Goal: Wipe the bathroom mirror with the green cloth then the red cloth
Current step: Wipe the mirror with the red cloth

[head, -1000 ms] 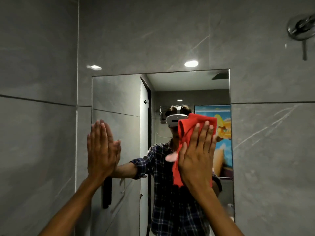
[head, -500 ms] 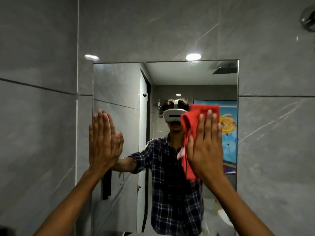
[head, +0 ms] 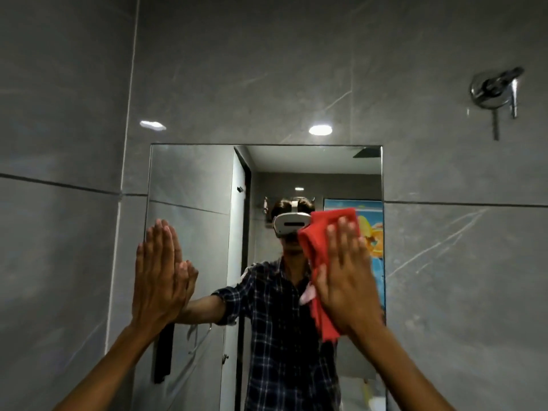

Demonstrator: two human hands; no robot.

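The left hand (head: 158, 274) was laid flat, fingers straight and together, against the left edge of the mirror (head: 195, 179). To the right, the red cloth (head: 318, 262), crumpled and hanging lengthwise top to bottom, was pressed to the glass beneath the flattened right hand (head: 344, 277), fingers extended upward.

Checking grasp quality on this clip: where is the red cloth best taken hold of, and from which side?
Probably at the red cloth's loose lower tail, pinched from below and from the left. It hangs free under the right hand, whose flat palm pins the rest against the mirror.
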